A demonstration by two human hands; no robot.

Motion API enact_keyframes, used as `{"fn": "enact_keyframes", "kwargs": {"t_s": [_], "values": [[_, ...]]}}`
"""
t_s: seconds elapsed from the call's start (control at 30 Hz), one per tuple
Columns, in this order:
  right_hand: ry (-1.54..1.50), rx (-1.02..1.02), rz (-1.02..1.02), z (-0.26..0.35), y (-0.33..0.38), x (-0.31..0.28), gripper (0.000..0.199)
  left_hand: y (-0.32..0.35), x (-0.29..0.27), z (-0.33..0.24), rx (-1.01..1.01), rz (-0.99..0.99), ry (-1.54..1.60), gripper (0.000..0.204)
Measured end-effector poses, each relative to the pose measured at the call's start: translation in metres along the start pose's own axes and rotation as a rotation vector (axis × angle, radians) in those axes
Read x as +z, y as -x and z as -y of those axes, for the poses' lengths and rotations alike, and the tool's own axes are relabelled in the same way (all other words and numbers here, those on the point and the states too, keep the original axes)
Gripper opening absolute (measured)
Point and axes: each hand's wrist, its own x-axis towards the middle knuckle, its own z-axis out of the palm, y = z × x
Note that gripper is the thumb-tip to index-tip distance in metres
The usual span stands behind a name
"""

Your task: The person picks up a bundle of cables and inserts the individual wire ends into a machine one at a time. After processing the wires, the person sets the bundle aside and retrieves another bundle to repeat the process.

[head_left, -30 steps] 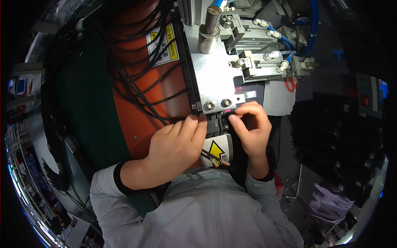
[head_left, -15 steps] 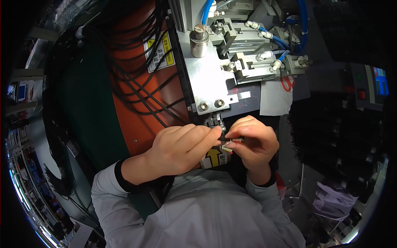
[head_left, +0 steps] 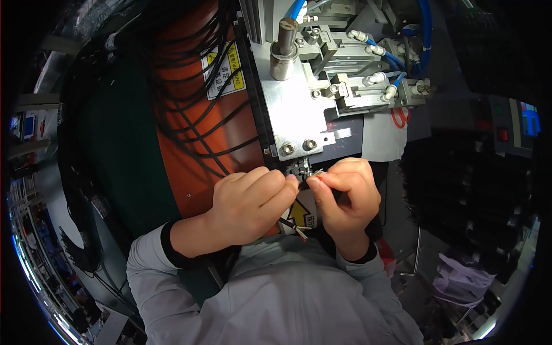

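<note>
Pinching thin pale wires [head_left: 318,172], likely light, pliable, best held behind tips, in right hand [head_left: 351,195]; left hand [head_left: 248,202] curled, hold unclear.

With the small black fixture [head_left: 298,169] as our clock's centre, our left hand [head_left: 253,201] sits at eight o'clock, fingers curled, its tips just beside the fixture; whatever it grips is hidden. Our right hand [head_left: 348,192], at four, pinches a thin pale wire [head_left: 318,172] between thumb and forefinger. At six, we see a dark cable [head_left: 286,222] with splayed wire ends, over a label [head_left: 299,210] bearing a yellow arrow. A bright metal plate [head_left: 293,112] with two bolts [head_left: 310,145] spans twelve. Between one and two we have metal cylinders [head_left: 359,99] with blue tubes [head_left: 395,61]. At ten, black cables [head_left: 201,138] cross an orange panel [head_left: 192,178].
</note>
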Motion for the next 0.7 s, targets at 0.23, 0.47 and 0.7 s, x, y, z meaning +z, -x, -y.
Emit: {"fn": "enact_keyframes", "kwargs": {"t_s": [0.23,0.47,0.7], "values": [[-0.391,0.526,0.208,-0.008,-0.002,-0.018,0.009,0.001,0.004,0.005,0.013,0.019,0.005,0.025],[-0.308,0.478,0.155,-0.023,0.002,-0.015,0.009,0.004,0.009,-0.002,0.092,0.055,-0.125,0.034],[0.222,0.197,0.180,-0.021,0.000,-0.001,0.004,0.005,0.011,-0.006,0.021,0.226,-0.322,0.029]]}}
